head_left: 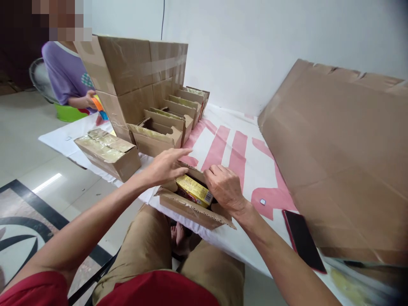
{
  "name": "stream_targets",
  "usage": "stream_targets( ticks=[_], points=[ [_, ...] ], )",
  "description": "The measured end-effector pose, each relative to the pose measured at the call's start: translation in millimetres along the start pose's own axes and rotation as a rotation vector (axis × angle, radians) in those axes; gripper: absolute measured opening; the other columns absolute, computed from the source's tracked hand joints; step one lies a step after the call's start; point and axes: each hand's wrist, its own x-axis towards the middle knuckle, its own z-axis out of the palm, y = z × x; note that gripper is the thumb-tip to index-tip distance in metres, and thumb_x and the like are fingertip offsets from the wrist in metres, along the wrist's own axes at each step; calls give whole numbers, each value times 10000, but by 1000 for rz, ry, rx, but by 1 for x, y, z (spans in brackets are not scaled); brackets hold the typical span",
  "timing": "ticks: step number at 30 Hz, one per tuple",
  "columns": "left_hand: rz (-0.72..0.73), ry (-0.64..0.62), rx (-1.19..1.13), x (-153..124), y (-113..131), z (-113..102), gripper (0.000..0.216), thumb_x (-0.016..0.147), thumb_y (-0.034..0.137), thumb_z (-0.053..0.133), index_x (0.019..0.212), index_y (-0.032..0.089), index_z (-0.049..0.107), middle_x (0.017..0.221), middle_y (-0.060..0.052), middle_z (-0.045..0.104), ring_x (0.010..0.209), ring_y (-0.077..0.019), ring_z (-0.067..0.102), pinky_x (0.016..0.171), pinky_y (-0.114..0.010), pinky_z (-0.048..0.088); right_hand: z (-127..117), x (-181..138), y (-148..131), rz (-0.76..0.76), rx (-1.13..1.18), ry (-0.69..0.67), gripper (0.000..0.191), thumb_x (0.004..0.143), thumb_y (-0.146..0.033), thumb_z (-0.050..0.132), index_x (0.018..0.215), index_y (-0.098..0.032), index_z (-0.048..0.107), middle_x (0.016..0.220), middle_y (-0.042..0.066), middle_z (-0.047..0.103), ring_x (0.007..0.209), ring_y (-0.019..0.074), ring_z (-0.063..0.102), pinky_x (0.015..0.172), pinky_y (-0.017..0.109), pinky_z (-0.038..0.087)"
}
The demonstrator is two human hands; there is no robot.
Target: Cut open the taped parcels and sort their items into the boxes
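Observation:
An open cardboard box (188,208) lies in front of me at the table's near edge, its flaps raised. Inside it rests a yellow printed packet (194,190) with a barcode on its end. My left hand (167,166) is over the box's left end, fingers stretched out and thumb apart, holding nothing. At the box's far right side, my right hand (225,185) has its fingers curled closed on the cardboard edge; the fingertips are partly hidden. A taped cardboard box (108,153) stands to the left, beyond my left forearm.
Several open cartons (156,138) line a tall cardboard stack (134,72). A large cardboard sheet (344,157) leans at right, near a dark phone (302,238). A pink-and-white cloth (219,148) covers the table. Behind the stack, a person in purple (65,74) holds something colourful.

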Motion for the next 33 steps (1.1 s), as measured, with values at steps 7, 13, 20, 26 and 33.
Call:
stream_targets(
  ticks=[7, 13, 20, 26, 33],
  points=[
    [89, 6, -140, -76, 29, 12, 295, 984, 451, 627, 1103, 201, 728, 1117, -107, 797, 1101, -259, 729, 1054, -447, 497, -3, 1, 16, -23, -25, 66, 277, 1009, -109, 511, 815, -178, 696, 763, 73, 645, 744, 223, 500, 690, 357, 279],
    [137, 44, -89, -72, 32, 51, 278, 1008, 425, 592, 1099, 197, 723, 1239, -121, 765, 1227, -281, 679, 1087, -484, 462, 2, 6, 43, 92, -45, 9, 248, 1022, -164, 530, 867, -165, 724, 826, 100, 699, 795, 237, 546, 704, 363, 287],
    [24, 20, -7, -41, 29, 52, 221, 1004, 293, 562, 888, 202, 728, 945, -71, 791, 905, -217, 723, 846, -381, 527, -6, -6, 40, 148, -4, 114, 206, 986, -240, 635, 1162, -162, 707, 1065, 125, 744, 949, 287, 584, 802, 387, 350],
    [-2, -288, 246, 13, 25, 44, 194, 882, 151, 581, 872, 211, 765, 908, -70, 792, 853, -233, 742, 690, -321, 529, -11, -14, 21, 71, 266, -142, 247, 975, -68, 510, 930, -205, 711, 932, 40, 746, 839, 189, 660, 711, 311, 393],
    [131, -511, 415, 38, 30, 42, 206, 852, 161, 596, 700, 175, 735, 731, -114, 744, 672, -263, 725, 584, -345, 513, -9, -23, 36, 125, 88, -416, 159, 966, -168, 594, 891, -188, 733, 839, 89, 758, 832, 249, 667, 733, 356, 358]
  ],
)
